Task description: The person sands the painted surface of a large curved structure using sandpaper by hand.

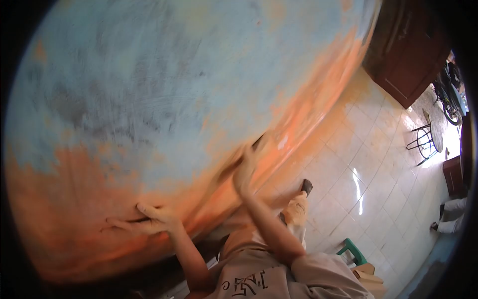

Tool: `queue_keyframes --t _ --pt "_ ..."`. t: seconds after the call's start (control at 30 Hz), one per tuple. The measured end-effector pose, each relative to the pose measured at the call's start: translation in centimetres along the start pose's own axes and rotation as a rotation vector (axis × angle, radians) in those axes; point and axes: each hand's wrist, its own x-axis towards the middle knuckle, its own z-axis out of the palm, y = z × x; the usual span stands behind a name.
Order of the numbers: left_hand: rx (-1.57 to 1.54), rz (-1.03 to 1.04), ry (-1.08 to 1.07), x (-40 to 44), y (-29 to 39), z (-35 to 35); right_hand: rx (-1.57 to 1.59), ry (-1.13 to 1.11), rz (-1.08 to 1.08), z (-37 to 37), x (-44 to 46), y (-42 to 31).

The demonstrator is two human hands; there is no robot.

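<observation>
And here's the big painted surface [149, 74], filling the left and far side of the view, right in front of the person, cloudy blue across the middle and glowing orange along the near and right-hand edge

Look at the left hand [158, 221], low on the near left: fingers spread, thumb standing apart from them, nothing visible in that grip, and it seems to lie against the orange. If that colour is wet, a small slide of the palm could drag a smear right through it; I can't tell from here whether it's dry

Over to the right hand [246, 167], farther up by the orange edge, and it's a blur! A dark sliver [258, 143] shows at its far end, but whether the grip is clamped on it or merely beside it, I cannot tell. Should it be something hard, too much pressure could scratch the finish, and that spot looks close enough to the edge for a slip to run clean over the side

Watch the right forearm [269, 224] too, angled up near the rim: a careless lean could rub it against the colour. And the footing! The tiled floor [368, 169] shines, so a shoe [306, 187] might skid if the person reaches too far across. The supports under the surface are hidden from me; if it isn't steady, weight on that near edge could rock it
</observation>
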Motion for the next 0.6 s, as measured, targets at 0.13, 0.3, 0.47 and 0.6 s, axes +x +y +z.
queue_keyframes --t 0.13,0.3,0.47,0.6 --pt "-0.046 0.009 0.014 -0.4 0.1 0.6 -0.309 0.006 -0.301 1.0 -2.4 2.0" --pt "-0.069 -0.04 -0.035 -0.3 0.7 0.1 -0.108 0.043 -0.084 -0.3 1.0 -0.6" --pt "0.05 0.005 -0.074 0.1 0.9 -0.4 -0.299 -0.076 -0.418 -0.3 -2.6 2.6" --pt "-0.147 -0.035 -0.015 0.5 1.0 0.2 0.291 -0.044 0.17 -2.2 1.3 1.7"
